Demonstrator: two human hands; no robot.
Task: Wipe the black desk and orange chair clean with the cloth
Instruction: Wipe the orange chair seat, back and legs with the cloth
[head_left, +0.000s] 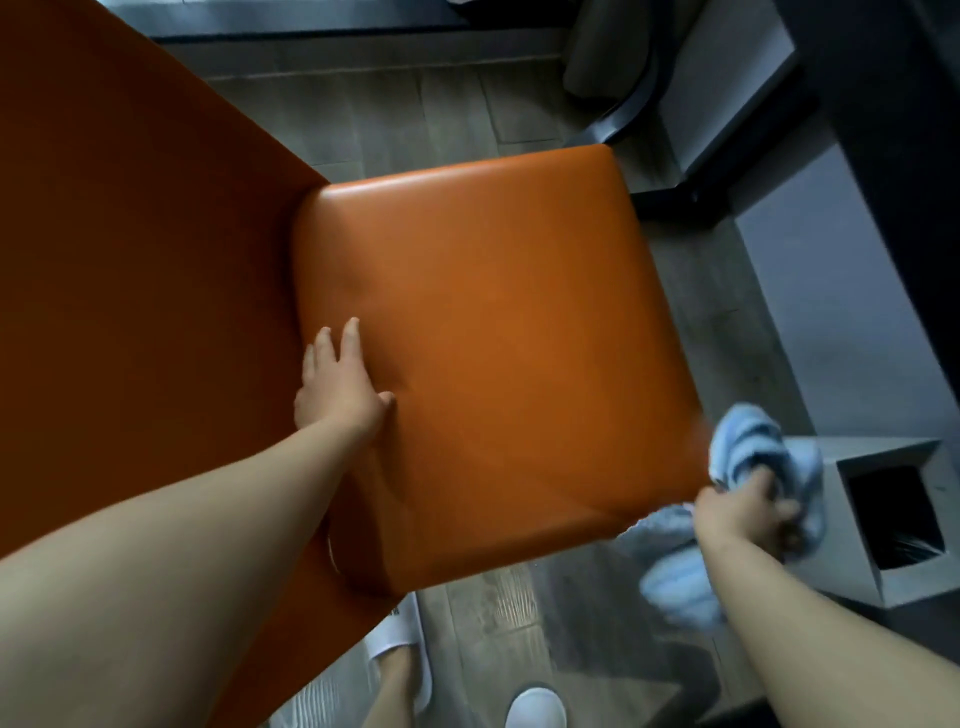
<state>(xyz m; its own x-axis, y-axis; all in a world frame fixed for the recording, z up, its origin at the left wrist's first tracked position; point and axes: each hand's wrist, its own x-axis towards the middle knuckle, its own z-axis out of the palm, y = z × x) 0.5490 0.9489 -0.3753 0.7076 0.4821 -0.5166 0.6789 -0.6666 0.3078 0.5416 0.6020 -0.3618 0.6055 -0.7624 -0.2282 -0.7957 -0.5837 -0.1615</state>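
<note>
The left hand (340, 387) lies flat with straight fingers on the padded seat of the orange leather chair (488, 332); the right hand (748, 512) clutches the bunched pale-blue fluffy cloth (748, 441) just beside the seat's near right corner, above the floor.
</note>
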